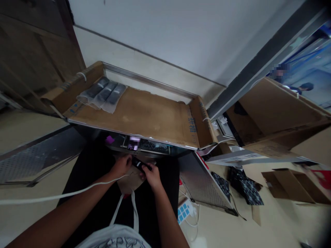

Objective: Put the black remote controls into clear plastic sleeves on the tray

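Both my hands meet low in the middle of the view, under the front edge of a cardboard-lined bench. My left hand [122,166] curls its fingers around one end of a small black device [139,164]. My right hand [151,175] grips the other end with closed fingers. Beneath them lies a brown paper bag [128,182]. A white cable [64,195] runs from the left across my left forearm toward the hands.
The cardboard sheet [144,115] covers the bench top; clear plastic bags with dark bars [103,93] lie at its far left. A lower shelf [152,147] holds dark items. A white power strip [184,210], perforated metal panel [207,186] and cardboard boxes [292,184] sit right.
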Available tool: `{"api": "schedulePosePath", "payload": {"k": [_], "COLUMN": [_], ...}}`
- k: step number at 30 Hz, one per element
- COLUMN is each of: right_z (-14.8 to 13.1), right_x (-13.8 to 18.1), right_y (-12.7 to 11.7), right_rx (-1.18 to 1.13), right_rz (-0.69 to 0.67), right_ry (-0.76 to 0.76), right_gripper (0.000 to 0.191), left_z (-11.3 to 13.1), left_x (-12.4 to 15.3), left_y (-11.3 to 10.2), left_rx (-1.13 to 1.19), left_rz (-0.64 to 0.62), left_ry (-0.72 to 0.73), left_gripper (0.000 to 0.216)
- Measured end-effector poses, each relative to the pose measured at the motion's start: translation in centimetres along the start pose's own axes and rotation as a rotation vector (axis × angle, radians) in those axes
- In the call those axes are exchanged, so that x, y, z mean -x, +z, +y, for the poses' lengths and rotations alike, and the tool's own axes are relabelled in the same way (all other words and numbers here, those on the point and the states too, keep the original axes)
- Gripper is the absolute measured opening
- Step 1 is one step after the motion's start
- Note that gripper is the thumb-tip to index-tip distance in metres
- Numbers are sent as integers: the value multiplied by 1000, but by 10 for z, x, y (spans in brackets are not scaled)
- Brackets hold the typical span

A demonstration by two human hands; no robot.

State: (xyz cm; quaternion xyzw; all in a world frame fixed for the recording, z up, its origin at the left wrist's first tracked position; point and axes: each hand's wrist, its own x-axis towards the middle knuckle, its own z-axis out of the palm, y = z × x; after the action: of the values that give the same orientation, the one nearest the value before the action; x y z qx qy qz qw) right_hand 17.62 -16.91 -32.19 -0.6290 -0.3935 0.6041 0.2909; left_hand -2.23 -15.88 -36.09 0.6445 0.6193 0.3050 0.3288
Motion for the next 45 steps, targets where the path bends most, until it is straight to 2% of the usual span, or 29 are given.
{"api": "schedulePosePath", "payload": {"k": [3,8,12,14,16,19,22,28,32,36,45], "right_z": [2,-6,-14,-12,-7,-1,1,0,2,4,11], "right_x": [3,13,21,20,15,4,-3,-4,-6,-8,-11], "right_y": [3,2,3,5,10,16,18,21,23,22,22], "right_rx": [123,411,488,450,354,78,-185,-343,-350,-310,-79], "right_rz": [-38,-25,-65,-40,13,56,31,-105,-101,-61,-57], "right_ry": [-86,-425,-497,-455,-303,-11,110,125,159,176,86], "right_gripper": [47,39,42,39,35,33,29,28,30,36,35], "left_z": [1,0,-2,-1,1,5,7,13,16,13,4], "left_x": [-1,-1,-1,0,2,6,9,12,12,9,2], "left_y": [0,2,6,7,8,11,15,17,14,14,16], "left_rx": [6,2,-15,-20,-27,-35,-22,63,146,182,255], "left_rz": [-10,36,63,47,18,-31,-79,-107,-97,-78,-86], "left_ry": [-7,-32,-45,-39,-19,17,16,23,-10,-38,-112], "left_gripper": [17,15,19,20,20,19,16,14,12,11,17]}}
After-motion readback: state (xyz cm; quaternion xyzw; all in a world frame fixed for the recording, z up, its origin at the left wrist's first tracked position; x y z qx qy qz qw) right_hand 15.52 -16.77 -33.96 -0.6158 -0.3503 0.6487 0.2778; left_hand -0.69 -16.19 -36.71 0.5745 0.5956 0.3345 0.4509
